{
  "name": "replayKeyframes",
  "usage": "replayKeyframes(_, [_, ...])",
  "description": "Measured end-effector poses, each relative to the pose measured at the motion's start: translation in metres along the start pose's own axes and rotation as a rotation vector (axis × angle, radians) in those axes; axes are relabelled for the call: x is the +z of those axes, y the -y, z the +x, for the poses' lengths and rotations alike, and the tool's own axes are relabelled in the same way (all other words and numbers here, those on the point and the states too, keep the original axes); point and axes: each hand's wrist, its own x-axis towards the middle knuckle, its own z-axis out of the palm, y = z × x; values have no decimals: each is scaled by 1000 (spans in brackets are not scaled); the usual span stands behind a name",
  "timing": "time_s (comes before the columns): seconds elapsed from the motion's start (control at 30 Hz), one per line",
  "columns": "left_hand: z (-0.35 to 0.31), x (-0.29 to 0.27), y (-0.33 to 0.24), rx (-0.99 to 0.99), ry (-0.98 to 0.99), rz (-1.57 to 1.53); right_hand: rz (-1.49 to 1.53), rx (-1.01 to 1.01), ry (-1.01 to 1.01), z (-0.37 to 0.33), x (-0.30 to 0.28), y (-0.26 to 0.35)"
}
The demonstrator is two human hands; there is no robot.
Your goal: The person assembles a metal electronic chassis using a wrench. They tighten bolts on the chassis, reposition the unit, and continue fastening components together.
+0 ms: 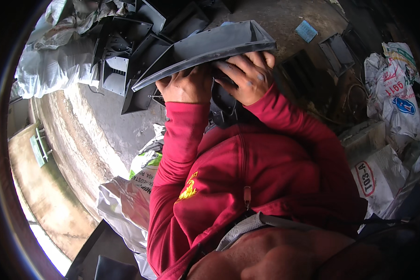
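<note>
Red jacket [247, 154] cloth fills the space closest to us, with a yellow emblem on its chest, a zip down its front and a grey collar strip at the bottom. Beyond it we see both hands raised to the near edge of a long dark grey part [214, 44], which has a raised rim and slants up toward the right, over a lap. Our left hand [187, 85] is at the underside of that edge, its fingers hidden, so we cannot tell how far they close. Our right hand [247, 77] sits near the part's right end with its knuckles bent and its thumb toward the left hand (the fingertips vanish beneath the rim, so we cannot tell whether it is clamped there). Between and below the hands we find a black piece [225, 97] with a rounded outline, its lower portion meeting the jacket. To the left, dark parts [126, 44] lie heaped beside crumpled translucent sheeting [58, 65]. Across the floor [105, 119] we spot a light blue piece [306, 31] at the far side and another dark part [337, 53], while a printed white sack [395, 88] stands at the right.
</note>
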Motion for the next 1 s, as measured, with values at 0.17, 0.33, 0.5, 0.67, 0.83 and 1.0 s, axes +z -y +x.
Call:
replayKeyframes(0.17, [-24, 3, 1, -95, 14, -182, -15, 12, 36, 1, -5, 2])
replayKeyframes(0.33, [-29, 5, 2, -142, 33, -389, -47, 36, 63, -1, -5, 3])
replayKeyframes(0.5, [-33, 2, 5, -177, 126, -632, -73, 41, 81, 0, -5, 5])
replayKeyframes(0.67, [-36, -1, 7, -255, 212, -743, -105, 46, 109, 3, -9, 9])
replayKeyframes(0.83, [-38, 1, 13, -183, 239, -641, -120, 31, 99, 4, -8, 10])
replayKeyframes(1.0, [-41, 7, 15, -160, 226, -671, -141, 11, 106, 3, -8, 12])
